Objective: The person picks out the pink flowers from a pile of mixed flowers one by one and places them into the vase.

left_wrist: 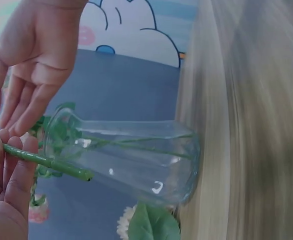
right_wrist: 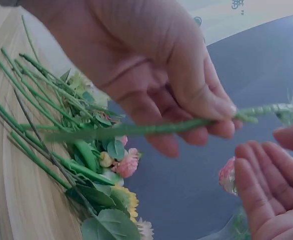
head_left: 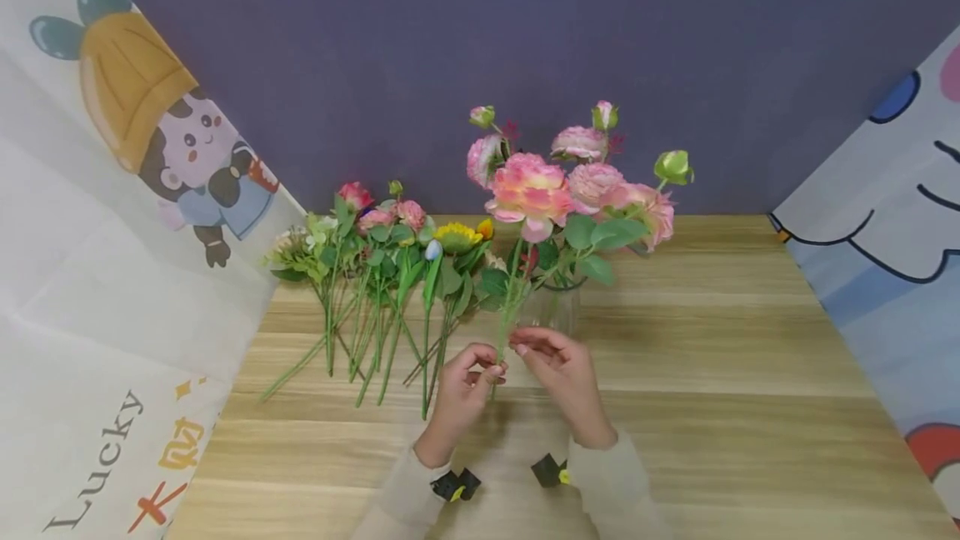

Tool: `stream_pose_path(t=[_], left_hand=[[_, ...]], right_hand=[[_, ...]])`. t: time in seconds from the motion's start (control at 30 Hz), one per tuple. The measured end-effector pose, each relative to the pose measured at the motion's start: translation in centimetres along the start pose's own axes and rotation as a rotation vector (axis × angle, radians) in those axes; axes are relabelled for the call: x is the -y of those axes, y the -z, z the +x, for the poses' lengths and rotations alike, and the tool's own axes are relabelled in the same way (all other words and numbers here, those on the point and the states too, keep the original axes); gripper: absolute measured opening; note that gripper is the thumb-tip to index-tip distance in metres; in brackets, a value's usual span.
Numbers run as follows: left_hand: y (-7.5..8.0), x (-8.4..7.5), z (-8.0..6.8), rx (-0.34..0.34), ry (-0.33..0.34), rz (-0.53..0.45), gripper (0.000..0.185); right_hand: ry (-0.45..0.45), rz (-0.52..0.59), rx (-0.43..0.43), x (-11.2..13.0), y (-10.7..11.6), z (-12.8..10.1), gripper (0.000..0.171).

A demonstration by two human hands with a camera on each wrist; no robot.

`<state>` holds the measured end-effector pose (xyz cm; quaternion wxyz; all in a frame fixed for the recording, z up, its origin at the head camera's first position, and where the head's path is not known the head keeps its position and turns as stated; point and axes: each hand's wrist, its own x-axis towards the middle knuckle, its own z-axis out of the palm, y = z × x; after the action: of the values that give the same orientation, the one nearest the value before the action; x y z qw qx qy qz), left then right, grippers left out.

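Pink artificial rose spray [head_left: 558, 186] on one green stem [head_left: 504, 332] is pinched by the left hand [head_left: 461, 394]; beside it, the right hand [head_left: 558, 369] is relaxed. One clear glass vase [head_left: 555, 307] behind is partly hidden.

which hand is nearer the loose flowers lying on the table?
Left. The left hand pinches a green stem right beside the ends of the flower pile; the right hand is on the far side, before the glass vase.
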<state>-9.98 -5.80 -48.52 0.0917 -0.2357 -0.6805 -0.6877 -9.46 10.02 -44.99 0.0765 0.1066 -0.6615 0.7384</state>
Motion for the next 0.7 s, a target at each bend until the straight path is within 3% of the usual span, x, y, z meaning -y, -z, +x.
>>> stream_pose_path(t=[0.2, 0.37, 0.6, 0.7], left_hand=[[-0.8, 0.0, 0.0, 0.031, -0.02, 0.004, 0.005], [-1.3, 0.0, -0.1, 0.038, -0.002, 0.018, 0.007], [-1.7, -2.1, 0.4, 0.057, -0.022, 0.044, 0.008], [-1.8, -1.9, 0.4, 0.056, 0.004, 0.053, 0.008]], right_hand=[[0.032, 0.029, -0.03, 0.3, -0.3, -0.6, 0.024], [0.059, -0.031, -0.062, 0.5, -0.4, -0.7, 0.021], [0.042, -0.082, -0.122, 0.8, -0.3, -0.8, 0.016], [0.037, -0.088, -0.12, 1.0, -0.3, -0.8, 0.016]])
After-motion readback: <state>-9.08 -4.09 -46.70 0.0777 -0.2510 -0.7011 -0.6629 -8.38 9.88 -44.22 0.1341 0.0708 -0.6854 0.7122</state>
